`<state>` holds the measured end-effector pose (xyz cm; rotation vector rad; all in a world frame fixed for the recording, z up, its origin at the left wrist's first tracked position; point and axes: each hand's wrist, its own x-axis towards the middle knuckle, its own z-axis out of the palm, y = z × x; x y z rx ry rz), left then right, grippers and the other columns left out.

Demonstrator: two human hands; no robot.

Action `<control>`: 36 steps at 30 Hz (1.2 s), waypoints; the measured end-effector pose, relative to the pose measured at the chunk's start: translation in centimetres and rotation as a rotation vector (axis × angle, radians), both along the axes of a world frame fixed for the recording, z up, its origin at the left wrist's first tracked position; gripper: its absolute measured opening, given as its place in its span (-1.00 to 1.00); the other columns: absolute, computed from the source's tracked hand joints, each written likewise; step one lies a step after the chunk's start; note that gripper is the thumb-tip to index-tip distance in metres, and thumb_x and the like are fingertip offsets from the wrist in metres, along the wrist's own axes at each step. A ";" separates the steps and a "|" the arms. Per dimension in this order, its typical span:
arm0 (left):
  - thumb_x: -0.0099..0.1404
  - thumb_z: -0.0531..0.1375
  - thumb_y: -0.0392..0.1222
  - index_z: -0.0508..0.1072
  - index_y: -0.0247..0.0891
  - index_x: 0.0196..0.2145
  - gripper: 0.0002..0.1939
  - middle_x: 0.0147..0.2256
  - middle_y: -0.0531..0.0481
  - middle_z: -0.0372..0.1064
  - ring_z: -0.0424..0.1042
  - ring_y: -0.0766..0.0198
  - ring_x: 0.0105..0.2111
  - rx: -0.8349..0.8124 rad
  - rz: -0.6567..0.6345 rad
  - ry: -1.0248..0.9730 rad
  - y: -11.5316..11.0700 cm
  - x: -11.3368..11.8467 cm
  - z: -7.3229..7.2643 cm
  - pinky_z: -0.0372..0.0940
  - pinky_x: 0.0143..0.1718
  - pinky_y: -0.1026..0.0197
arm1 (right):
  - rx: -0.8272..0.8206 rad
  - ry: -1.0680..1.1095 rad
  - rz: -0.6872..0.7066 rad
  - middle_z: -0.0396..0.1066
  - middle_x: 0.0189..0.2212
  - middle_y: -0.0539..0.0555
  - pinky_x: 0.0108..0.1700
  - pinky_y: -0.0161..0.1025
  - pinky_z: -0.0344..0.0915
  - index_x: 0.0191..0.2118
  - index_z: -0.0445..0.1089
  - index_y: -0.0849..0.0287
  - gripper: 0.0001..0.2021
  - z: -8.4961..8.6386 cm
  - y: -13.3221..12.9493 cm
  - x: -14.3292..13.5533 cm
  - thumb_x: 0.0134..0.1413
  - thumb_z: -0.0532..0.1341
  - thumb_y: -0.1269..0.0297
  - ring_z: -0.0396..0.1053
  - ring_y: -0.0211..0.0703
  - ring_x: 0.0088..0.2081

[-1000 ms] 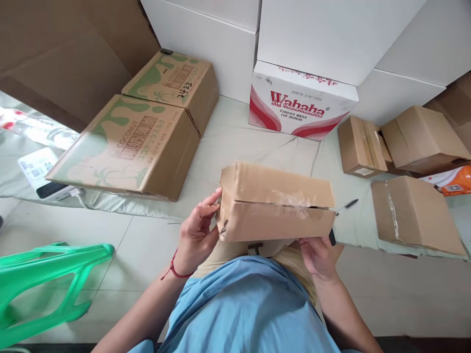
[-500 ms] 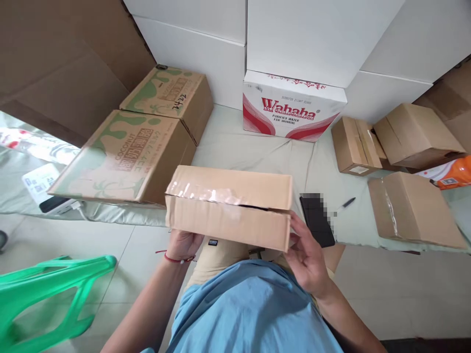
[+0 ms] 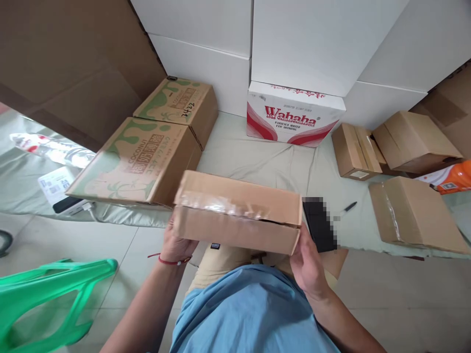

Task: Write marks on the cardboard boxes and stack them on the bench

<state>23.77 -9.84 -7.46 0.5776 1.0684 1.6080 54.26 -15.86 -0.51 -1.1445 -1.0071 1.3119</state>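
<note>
A brown cardboard box (image 3: 239, 213) is held up between my two hands, above my lap at the table's near edge. Clear tape, wrinkled and shiny, runs along the seam on the side facing me, and the seam gapes slightly toward the right. My left hand (image 3: 177, 242) grips the lower left end, its fingers partly hidden by the box. At the right end, my right hand (image 3: 307, 260) holds the lower corner. Just right of the box lies a black phone-like object (image 3: 319, 223).
Coconut cartons (image 3: 142, 157) stand left, a Wahaha carton (image 3: 294, 115) at the back, and brown boxes (image 3: 415, 211) right. A pen (image 3: 351, 206), power bank (image 3: 61, 189), plastic bottle (image 3: 55, 149) and orange package (image 3: 454, 176) lie on the cloth (image 3: 235, 142). A green stool (image 3: 73, 294) is lower left.
The held box has shifted slightly right and its right end is tilted a little lower. My left hand now shows more at the box's left end. The view has shifted slightly.
</note>
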 end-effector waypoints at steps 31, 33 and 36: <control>0.11 0.60 0.05 0.57 -0.08 0.24 -0.24 0.14 -0.28 0.58 0.52 -0.20 0.24 -0.119 -0.491 0.260 -0.8 -0.4 9.4 0.59 0.05 0.05 | -0.253 0.337 -0.106 0.61 0.19 0.14 0.39 0.12 0.38 0.20 0.57 -0.03 -0.46 -2.7 -0.3 2.6 0.21 0.42 -0.18 0.51 0.10 0.29; 0.10 0.60 0.02 0.62 -0.05 0.19 -0.29 0.08 -0.26 0.62 0.57 -0.21 0.17 -0.123 -0.531 0.287 -0.9 -0.5 9.4 0.62 -0.07 0.09 | -0.214 0.311 -0.117 0.60 0.19 0.15 0.41 0.15 0.36 0.21 0.57 -0.04 -0.47 -2.7 -0.3 3.0 0.23 0.41 -0.17 0.49 0.12 0.31; 0.13 0.57 0.03 0.67 -0.06 0.10 -0.42 -0.07 -0.21 0.67 0.66 -0.16 0.01 -0.116 -0.578 0.318 -0.9 0.5 9.5 0.62 -0.22 0.11 | -0.116 0.193 -0.117 0.56 0.26 0.13 0.48 0.18 0.27 0.22 0.58 -0.07 -0.49 -2.0 -0.1 3.9 0.24 0.41 -0.14 0.39 0.15 0.39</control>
